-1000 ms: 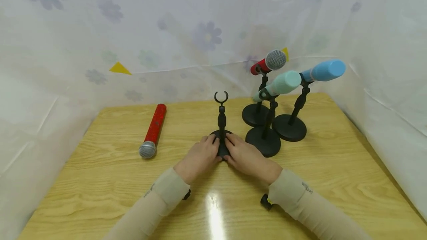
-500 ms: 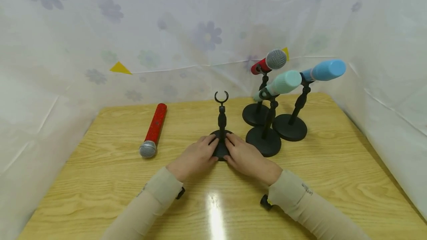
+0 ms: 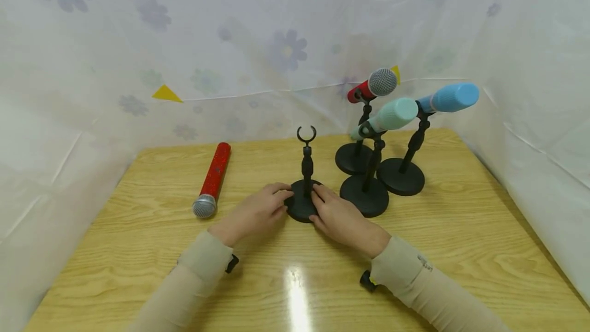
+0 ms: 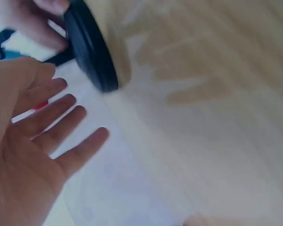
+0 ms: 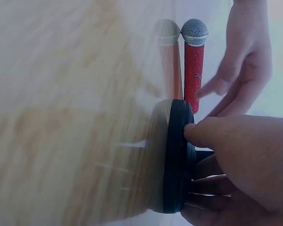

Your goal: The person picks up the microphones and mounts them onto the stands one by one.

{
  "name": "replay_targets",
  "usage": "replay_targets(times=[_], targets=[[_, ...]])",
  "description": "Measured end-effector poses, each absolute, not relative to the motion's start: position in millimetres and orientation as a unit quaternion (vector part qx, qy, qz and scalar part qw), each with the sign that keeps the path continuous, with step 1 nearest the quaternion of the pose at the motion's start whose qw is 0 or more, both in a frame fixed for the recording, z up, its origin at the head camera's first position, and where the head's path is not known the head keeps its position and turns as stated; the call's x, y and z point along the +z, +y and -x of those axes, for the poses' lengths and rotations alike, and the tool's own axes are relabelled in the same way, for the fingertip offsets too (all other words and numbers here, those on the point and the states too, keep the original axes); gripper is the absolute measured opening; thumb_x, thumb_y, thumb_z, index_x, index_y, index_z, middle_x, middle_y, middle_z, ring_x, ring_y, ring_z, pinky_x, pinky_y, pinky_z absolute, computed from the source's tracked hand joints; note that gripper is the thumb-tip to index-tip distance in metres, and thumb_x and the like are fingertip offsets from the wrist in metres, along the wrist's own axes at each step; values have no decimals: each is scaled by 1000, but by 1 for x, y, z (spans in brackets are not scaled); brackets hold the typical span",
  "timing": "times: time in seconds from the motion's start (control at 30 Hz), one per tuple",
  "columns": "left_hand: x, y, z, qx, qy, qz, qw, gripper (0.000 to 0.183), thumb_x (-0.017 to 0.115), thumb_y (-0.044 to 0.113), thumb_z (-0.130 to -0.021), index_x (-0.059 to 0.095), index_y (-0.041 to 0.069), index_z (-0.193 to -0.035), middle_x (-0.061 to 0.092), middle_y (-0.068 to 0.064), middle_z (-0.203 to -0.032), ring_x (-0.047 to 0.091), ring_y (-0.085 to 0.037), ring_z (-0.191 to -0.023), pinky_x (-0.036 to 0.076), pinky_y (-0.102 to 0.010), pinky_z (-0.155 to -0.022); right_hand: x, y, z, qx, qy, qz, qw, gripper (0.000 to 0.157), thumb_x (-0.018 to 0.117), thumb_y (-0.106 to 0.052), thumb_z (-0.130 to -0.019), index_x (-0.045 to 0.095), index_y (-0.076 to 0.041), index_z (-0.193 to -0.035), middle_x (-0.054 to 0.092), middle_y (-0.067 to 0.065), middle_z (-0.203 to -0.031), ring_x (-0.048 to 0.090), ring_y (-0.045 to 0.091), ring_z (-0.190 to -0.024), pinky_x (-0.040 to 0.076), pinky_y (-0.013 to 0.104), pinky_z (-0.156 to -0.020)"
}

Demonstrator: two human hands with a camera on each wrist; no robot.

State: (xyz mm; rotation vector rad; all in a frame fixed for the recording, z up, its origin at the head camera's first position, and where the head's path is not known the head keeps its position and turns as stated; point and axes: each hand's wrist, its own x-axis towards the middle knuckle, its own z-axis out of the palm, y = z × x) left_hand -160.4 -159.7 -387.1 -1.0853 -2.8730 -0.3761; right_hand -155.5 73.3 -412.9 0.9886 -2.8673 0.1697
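Observation:
An unoccupied black microphone stand (image 3: 307, 160) with a C-shaped clip stands upright mid-table on its round base (image 3: 299, 208). My right hand (image 3: 345, 219) holds the base's right side, its thumb (image 5: 203, 134) near the front rim and its fingers bent against the base. Just left of the base is my left hand (image 3: 255, 214), its fingers apart and extended; the left wrist view shows the same hand (image 4: 33, 155) holding nothing. A red glittery microphone (image 3: 215, 175) with a silver mesh head lies further left on the table.
Three other stands at the right bear a red microphone (image 3: 372, 86), a mint-green microphone (image 3: 389, 117) and a blue microphone (image 3: 449, 98). The mint-green one's base (image 3: 364, 196) is close beside my right hand. A flowered sheet (image 3: 249, 50) hangs behind the wooden table (image 3: 152, 260).
My left hand has come off the base and moved left, with its fingers spreading. The right hand and the stand have stayed in place.

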Motion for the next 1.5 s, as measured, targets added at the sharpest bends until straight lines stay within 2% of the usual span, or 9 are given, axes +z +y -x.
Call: replay_targets(times=[0.2, 0.37, 0.47, 0.63, 0.83, 0.93, 1.1, 1.33, 1.5], targets=[[-370, -190, 171, -133, -903, 376, 159, 30, 63, -1, -95, 65, 1, -124, 63, -18, -131, 64, -32, -117, 60, -38, -90, -412, 74, 155, 54, -942, -327, 51, 60, 65, -33, -100, 52, 8, -141, 45, 27, -152, 51, 37, -139, 54, 45, -105], [-356, -223, 182, -143, -907, 346, 191, 29, 58, -6, -95, 66, 1, -123, 63, -18, -130, 64, -33, -113, 60, -39, -84, -412, 75, 155, 55, -941, -330, 55, 59, 65, -32, -100, 52, 8, -141, 46, 27, -151, 51, 37, -139, 53, 45, -105], [-351, -244, 190, -144, -914, 332, 186, 30, 55, -10, -96, 66, 0, -122, 62, -21, -130, 61, -37, -118, 59, -45, -91, -412, 75, 154, 56, -940, -332, 58, 59, 65, -32, -99, 53, 8, -141, 47, 27, -151, 52, 37, -138, 54, 44, -104], [-351, -278, 203, -135, -926, 316, 159, 37, 53, -20, -90, 65, -3, -121, 61, -24, -127, 62, -40, -116, 58, -48, -91, -412, 75, 154, 56, -939, -334, 58, 59, 65, -32, -100, 53, 8, -141, 47, 27, -151, 52, 37, -138, 53, 45, -105], [-355, -301, 211, -110, -947, 289, 85, 42, 49, -22, -91, 65, -1, -124, 62, -24, -128, 60, -40, -118, 55, -52, -98, -412, 75, 154, 55, -940, -331, 56, 59, 65, -32, -100, 53, 8, -141, 46, 27, -151, 51, 37, -138, 53, 45, -105], [-356, -306, 212, -87, -958, 269, 56, 46, 53, -22, -90, 65, 2, -126, 61, -23, -130, 59, -40, -121, 55, -52, -98, -413, 75, 154, 58, -940, -331, 56, 59, 65, -32, -99, 53, 8, -141, 46, 27, -151, 51, 37, -139, 53, 45, -105], [-363, -313, 215, 10, -960, 275, 44, 48, 63, -16, -88, 64, 6, -131, 61, -20, -132, 60, -38, -119, 58, -50, -92, -413, 75, 154, 58, -940, -331, 58, 59, 65, -32, -99, 53, 8, -141, 46, 27, -151, 52, 37, -138, 53, 45, -105], [-378, -314, 220, 112, -943, 310, 49, 63, 72, -11, -85, 58, 17, -140, 49, -19, -149, 59, -41, -119, 62, -42, -69, -413, 75, 154, 61, -939, -332, 58, 59, 65, -31, -100, 53, 8, -141, 46, 27, -151, 52, 37, -138, 53, 45, -105], [-384, -308, 223, 113, -940, 318, 57, 60, 77, -10, -81, 61, 14, -134, 47, -20, -150, 60, -40, -115, 62, -43, -72, -413, 75, 154, 59, -939, -333, 59, 59, 65, -32, -100, 53, 8, -141, 46, 27, -151, 51, 37, -139, 53, 44, -105]])
